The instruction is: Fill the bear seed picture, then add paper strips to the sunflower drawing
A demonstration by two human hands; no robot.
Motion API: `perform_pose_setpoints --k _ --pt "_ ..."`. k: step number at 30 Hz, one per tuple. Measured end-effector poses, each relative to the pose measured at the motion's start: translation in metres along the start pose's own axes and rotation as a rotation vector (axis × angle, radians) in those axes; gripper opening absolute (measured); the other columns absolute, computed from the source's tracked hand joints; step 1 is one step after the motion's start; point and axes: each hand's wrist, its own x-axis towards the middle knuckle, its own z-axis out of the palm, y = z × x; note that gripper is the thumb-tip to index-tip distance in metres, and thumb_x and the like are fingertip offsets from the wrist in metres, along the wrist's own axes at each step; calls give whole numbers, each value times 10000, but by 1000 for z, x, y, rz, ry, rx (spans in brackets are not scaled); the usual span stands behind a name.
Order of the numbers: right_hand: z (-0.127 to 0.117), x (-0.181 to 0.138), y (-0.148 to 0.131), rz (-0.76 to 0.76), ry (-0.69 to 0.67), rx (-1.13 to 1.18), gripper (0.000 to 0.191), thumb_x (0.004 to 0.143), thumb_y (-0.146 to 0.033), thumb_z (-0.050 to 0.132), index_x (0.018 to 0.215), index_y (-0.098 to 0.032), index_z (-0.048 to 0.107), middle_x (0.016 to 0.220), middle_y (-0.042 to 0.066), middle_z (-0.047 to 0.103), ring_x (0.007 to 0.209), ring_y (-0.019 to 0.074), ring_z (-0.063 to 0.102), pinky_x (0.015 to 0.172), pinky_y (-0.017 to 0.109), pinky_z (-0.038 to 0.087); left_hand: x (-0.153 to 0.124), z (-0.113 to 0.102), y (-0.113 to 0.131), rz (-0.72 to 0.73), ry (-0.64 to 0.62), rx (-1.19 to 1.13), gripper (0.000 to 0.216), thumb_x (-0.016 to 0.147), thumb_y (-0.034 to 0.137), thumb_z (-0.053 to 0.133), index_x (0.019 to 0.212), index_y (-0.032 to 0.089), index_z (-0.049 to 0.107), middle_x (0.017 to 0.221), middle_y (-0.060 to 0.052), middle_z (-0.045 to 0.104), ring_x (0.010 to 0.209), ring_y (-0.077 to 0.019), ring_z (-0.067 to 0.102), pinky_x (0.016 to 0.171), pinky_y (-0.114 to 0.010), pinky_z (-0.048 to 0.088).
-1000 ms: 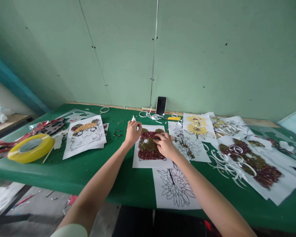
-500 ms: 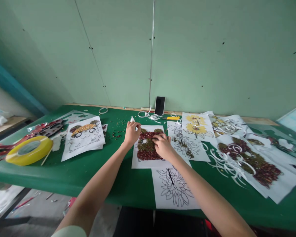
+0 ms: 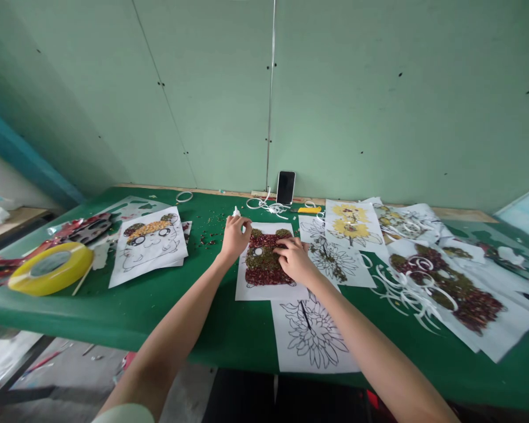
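A bear-shaped picture (image 3: 264, 273), covered in dark red and green-brown grains on white paper, lies in front of me. My left hand (image 3: 235, 239) is closed beside its upper left edge, around what looks like a small glue bottle (image 3: 235, 211); only the white pointed tip shows above the fingers. My right hand (image 3: 294, 258) rests over the picture's right side. Its fingers are bent together at the grains near the covered eye, and anything between the fingertips is too small to see. The bear's left eye is a bare white circle.
A yellow tape roll (image 3: 52, 268) and a partly filled hamster drawing (image 3: 152, 241) lie left. Loose grains dot the green table (image 3: 158, 317). A phone (image 3: 286, 188) leans on the wall near a yellow cutter (image 3: 309, 210). Flower drawings (image 3: 315, 335) and white strips (image 3: 405, 296) lie right.
My right hand's fingers have shifted slightly on the picture, with the fingertips drawn a little lower. The left hand keeps its place and grip.
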Motion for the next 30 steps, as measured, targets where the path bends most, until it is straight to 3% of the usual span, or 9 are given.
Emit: perform_pose_setpoints --k 16,25,30 --pt "1 -1 7 -62 -62 -48 421 989 -143 530 1179 -295 873 1513 78 660 1374 404 487 1100 668 429 0 2 -2 -2 -3 4 202 1011 163 567 938 211 749 948 -81 742 967 -261 609 908 -396 524" --pt "-3 -4 4 -105 -9 -42 454 1029 -145 490 1291 -296 828 1499 79 669 1376 396 495 1099 667 429 0 1 -3 13 10 -13 210 998 137 565 915 219 740 936 -73 746 954 -262 594 898 -391 516" --pt "-2 -3 5 -114 -38 -41 411 1008 -128 540 1205 -299 857 1472 74 688 1365 389 497 1096 655 429 2 -2 -2 15 18 -5 202 999 145 561 922 215 734 933 -77 744 939 -261 583 885 -387 515"
